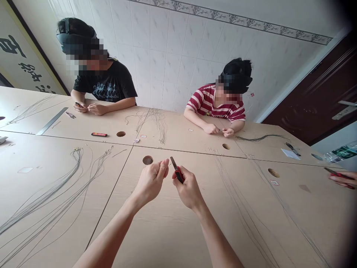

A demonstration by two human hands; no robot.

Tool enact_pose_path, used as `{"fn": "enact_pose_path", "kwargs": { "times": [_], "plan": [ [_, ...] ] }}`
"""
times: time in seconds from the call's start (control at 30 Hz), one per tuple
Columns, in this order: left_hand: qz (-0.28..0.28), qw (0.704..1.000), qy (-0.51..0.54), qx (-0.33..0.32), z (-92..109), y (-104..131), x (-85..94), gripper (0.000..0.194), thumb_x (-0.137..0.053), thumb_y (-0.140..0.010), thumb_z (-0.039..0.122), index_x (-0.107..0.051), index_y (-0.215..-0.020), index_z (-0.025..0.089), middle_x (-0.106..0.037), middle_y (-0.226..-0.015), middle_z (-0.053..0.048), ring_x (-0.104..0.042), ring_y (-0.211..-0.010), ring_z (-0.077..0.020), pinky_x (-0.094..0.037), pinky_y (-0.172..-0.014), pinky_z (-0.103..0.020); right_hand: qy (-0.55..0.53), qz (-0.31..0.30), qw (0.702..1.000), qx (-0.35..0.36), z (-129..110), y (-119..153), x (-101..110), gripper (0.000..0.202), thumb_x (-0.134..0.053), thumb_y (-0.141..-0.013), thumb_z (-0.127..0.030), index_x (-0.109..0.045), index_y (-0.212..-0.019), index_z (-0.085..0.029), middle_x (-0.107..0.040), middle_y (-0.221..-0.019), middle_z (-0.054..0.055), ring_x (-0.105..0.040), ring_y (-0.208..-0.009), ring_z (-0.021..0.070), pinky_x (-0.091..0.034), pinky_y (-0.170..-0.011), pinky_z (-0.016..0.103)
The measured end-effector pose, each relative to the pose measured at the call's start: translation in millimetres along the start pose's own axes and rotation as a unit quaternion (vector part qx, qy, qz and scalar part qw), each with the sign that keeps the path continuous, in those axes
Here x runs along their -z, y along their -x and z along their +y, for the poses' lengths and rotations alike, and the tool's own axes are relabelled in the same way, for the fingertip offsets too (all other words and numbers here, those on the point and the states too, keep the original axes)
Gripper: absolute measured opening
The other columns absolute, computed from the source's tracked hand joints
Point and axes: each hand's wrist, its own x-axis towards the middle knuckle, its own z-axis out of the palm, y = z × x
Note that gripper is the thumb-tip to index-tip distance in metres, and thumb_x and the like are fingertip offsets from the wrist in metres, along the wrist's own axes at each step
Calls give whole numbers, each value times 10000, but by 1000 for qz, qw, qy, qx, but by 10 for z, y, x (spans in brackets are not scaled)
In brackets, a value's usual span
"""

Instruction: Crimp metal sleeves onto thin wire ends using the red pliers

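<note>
My left hand [153, 178] is closed in a pinch, thumb pressed against the fingers. A tiny thin piece [170, 163] shows just beyond its fingertips, too small to name. My right hand [188, 189] grips a red-and-black-handled tool [178, 174] that looks like pliers, its narrow dark tip pointing up and left toward the left thumb. A small gap separates the tip from the left hand. Both hands are held over the wooden table [156, 230], near a round hole [147, 160].
Bundles of thin wire strands [64, 178] lie at left, with more strands [237, 197] at right. Across the table sit two people [108, 83] [214, 102], hands busy. Another person's hand [344, 179] holds a red-handled tool at the right edge, near a plastic bottle [344, 152].
</note>
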Motion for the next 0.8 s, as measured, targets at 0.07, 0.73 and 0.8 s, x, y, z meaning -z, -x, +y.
{"fn": "enact_pose_path", "kwargs": {
  "times": [0.07, 0.73, 0.8],
  "plan": [
    [2, 1000, -1, 2, -16, -7, -8, 565, -252, -958, 602, -286, -559, 204, -239, -529, 47, -225, -498, -115, -193, -496, -267, 2, -2, 1000, -3, 11, -4, -9, 91, -489, -775, -238, -447, -697, -218, -372, -594, -57, -315, -553, 124, -283, -519, 248],
    [-43, 986, 160, 31, 36, 43, 207, 301, -588, -848, 406, -561, -667, 168, -426, -613, 39, -331, -560, -97, -245, -513, -236, -57, -53, 997, 12, -177, 100, 0, 145, -532, -888, -325, -550, -970, -206, -424, -694, -41, -394, -605, 122, -353, -589, 252],
    [-56, 983, 169, 43, 26, 46, 224, 268, -562, -851, 374, -574, -678, 170, -417, -595, 41, -326, -550, -96, -239, -504, -232, -89, -42, 995, 34, -181, 92, 44, 247, -536, -911, -393, -549, -1070, -205, -433, -735, -28, -411, -641, 128, -379, -628, 264]
  ]
}}
